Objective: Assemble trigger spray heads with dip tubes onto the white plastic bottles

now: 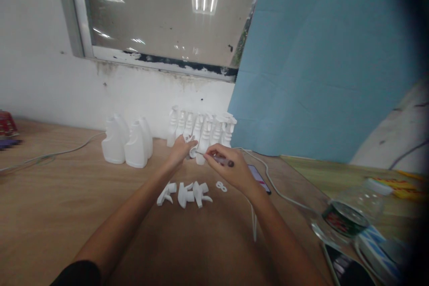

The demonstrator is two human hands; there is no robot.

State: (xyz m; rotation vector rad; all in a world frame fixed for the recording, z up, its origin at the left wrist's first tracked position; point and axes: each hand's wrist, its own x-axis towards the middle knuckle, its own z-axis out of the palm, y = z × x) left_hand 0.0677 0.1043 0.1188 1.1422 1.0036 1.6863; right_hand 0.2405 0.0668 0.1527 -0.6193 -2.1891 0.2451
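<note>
My left hand [179, 150] is closed around a white trigger spray head [193, 152], its round collar turned towards my right hand. In my right hand [233, 165] is a small screwdriver [224, 161] with a see-through handle and a dark end; its thin tip reaches the collar. Whether the tip touches the inside cannot be made out. Below the hands, three loose spray heads [186, 194] lie in a row on the table. White ring washers [221, 186] lie to their right. Just behind the hands stand several white spray bottles [205, 132] with heads on.
Several white bottles without heads [136, 145] stand at the left by the wall. A phone [259, 179] and a white cable [268, 174] lie right of my right hand. Nearer on the right are a clear drink bottle [348, 219] and another phone [343, 263].
</note>
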